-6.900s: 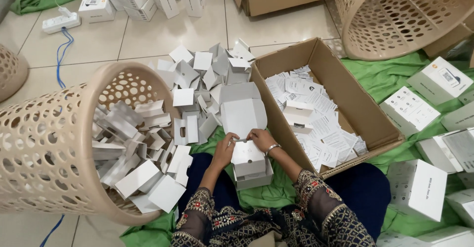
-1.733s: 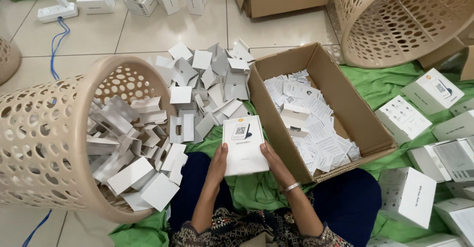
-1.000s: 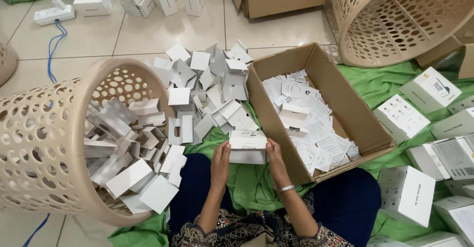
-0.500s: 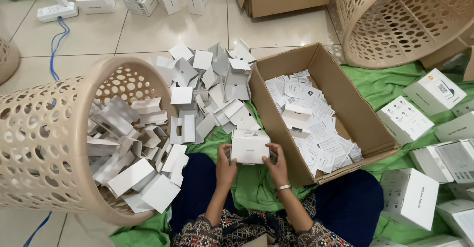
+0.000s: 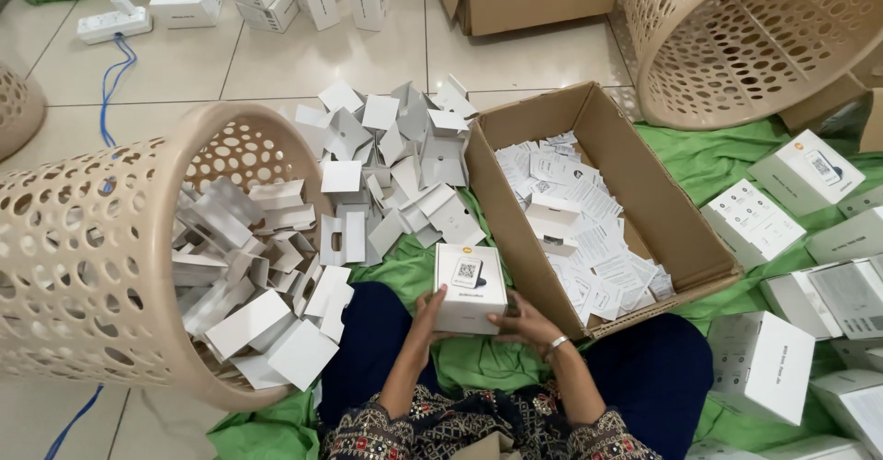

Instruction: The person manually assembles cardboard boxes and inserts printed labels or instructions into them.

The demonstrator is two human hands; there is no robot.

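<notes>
1. Left hand (image 5: 428, 311) grasping the left edge of a small white box (image 5: 469, 287), fingers curled around it.
2. Right hand (image 5: 524, 324) clasping the same box from the lower right.
3. Box held upright above the lap, just beside the cardboard carton (image 5: 644, 202) of paper leaflets.
4. Tipped beige basket (image 5: 83, 267) of white card inserts at left.

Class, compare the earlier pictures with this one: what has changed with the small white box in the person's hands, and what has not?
The small white cardboard box, earlier tilted edge-on, now faces its printed top upward, held by left hand and right hand. The tipped beige plastic basket, brown cardboard carton and green cloth stayed put.
</notes>
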